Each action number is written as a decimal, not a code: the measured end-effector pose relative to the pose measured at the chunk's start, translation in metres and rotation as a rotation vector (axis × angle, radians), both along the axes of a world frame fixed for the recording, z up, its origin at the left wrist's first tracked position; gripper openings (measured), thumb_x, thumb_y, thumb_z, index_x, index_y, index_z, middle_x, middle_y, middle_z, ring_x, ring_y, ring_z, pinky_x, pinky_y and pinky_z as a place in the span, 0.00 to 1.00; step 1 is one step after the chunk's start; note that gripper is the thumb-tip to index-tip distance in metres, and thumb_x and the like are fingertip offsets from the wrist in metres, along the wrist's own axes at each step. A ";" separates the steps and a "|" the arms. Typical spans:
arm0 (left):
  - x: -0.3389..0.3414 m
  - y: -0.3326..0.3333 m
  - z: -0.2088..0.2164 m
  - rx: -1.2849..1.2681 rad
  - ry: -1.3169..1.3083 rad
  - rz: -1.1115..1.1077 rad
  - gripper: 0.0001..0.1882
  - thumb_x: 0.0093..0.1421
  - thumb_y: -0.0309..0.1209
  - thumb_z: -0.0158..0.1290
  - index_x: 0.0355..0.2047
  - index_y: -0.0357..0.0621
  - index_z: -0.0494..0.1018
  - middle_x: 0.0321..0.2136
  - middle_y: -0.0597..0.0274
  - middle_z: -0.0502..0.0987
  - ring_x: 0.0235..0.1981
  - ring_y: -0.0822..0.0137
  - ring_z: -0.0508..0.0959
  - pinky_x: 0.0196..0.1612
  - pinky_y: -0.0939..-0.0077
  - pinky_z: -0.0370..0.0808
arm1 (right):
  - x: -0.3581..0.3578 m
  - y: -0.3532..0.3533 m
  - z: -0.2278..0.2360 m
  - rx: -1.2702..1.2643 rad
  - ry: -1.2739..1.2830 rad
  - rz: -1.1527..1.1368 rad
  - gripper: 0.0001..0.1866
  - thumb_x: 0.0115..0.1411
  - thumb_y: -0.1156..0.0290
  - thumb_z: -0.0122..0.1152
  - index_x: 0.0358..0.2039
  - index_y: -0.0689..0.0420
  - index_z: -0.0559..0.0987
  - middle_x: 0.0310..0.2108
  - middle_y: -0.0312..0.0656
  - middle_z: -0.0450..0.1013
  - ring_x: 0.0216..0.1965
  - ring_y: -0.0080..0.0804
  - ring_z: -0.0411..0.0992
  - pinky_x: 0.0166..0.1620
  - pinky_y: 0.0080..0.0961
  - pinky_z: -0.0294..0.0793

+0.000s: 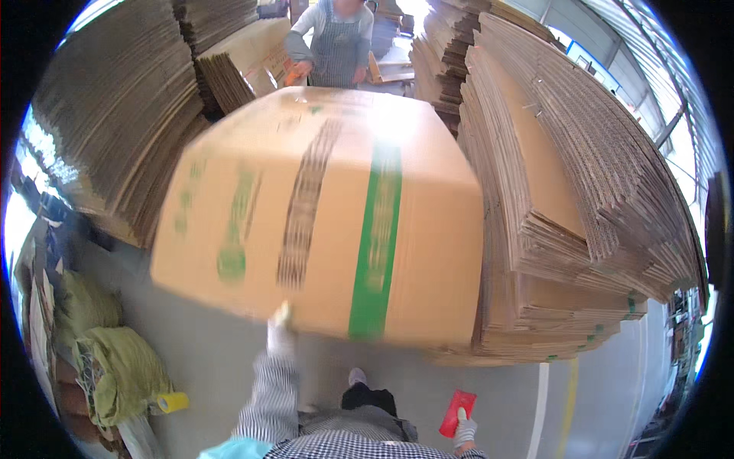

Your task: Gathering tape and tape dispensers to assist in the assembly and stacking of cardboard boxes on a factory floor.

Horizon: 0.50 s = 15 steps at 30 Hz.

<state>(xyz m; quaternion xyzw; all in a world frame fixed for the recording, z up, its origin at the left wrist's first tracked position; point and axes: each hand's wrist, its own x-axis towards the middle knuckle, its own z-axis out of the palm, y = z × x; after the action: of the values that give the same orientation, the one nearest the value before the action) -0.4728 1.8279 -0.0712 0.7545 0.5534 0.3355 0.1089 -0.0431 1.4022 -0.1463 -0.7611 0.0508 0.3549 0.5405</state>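
Observation:
A large brown cardboard box (325, 222) with a green stripe and printed markings fills the middle, its edges blurred. My left hand (281, 333), in a pale glove, grips the near lower edge, with the thumb tip against its near face; the other fingers are hidden. Down at the lower right, my gloved right hand (464, 433) holds a red, flat, rectangular object (458, 411) whose kind I cannot make out. This hand is apart from the box.
Tall stacks of flattened cardboard (535, 161) rise on the right, with more cardboard stacks (122, 107) on the left. A co-worker (332, 46) in a striped apron stands beyond the box. Greenish woven sacks (122, 375) and a yellow roll (173, 402) lie at the lower left.

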 end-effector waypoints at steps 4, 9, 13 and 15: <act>-0.116 -0.265 -0.128 -0.657 -0.565 0.039 0.24 0.49 0.20 0.53 0.49 0.38 0.71 0.40 0.45 0.77 0.45 0.48 0.76 0.47 0.59 0.75 | -0.016 -0.026 0.018 -0.530 -0.197 0.107 0.26 0.57 0.51 0.65 0.43 0.63 0.78 0.35 0.41 0.77 0.33 0.32 0.74 0.37 0.34 0.75; -0.145 -0.365 -0.056 -1.390 -1.662 0.639 0.23 0.64 0.37 0.51 0.56 0.40 0.64 0.53 0.48 0.71 0.52 0.48 0.73 0.53 0.47 0.74 | -0.013 -0.031 0.017 -0.316 -0.437 -0.004 0.29 0.56 0.51 0.66 0.43 0.67 0.77 0.35 0.45 0.78 0.33 0.36 0.74 0.38 0.34 0.75; -0.152 -0.379 -0.086 -1.510 -1.852 0.469 0.27 0.63 0.36 0.54 0.59 0.39 0.61 0.53 0.44 0.70 0.51 0.47 0.73 0.52 0.45 0.75 | -0.004 -0.013 0.031 -0.402 -0.620 0.233 0.34 0.54 0.50 0.67 0.46 0.72 0.75 0.39 0.55 0.77 0.42 0.45 0.75 0.49 0.36 0.72; -0.149 -0.375 -0.066 -1.466 -1.753 0.499 0.27 0.63 0.36 0.54 0.59 0.39 0.60 0.53 0.42 0.70 0.52 0.47 0.73 0.53 0.47 0.75 | -0.022 -0.010 0.030 -0.454 -0.659 0.352 0.36 0.52 0.50 0.68 0.48 0.72 0.74 0.46 0.59 0.72 0.48 0.49 0.71 0.54 0.37 0.68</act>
<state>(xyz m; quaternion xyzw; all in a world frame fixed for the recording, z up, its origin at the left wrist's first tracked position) -0.6218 1.4524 -0.1373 -0.1082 0.4828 0.3537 0.7938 -0.0649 1.3920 -0.1162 -0.9303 -0.1783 0.1596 0.2782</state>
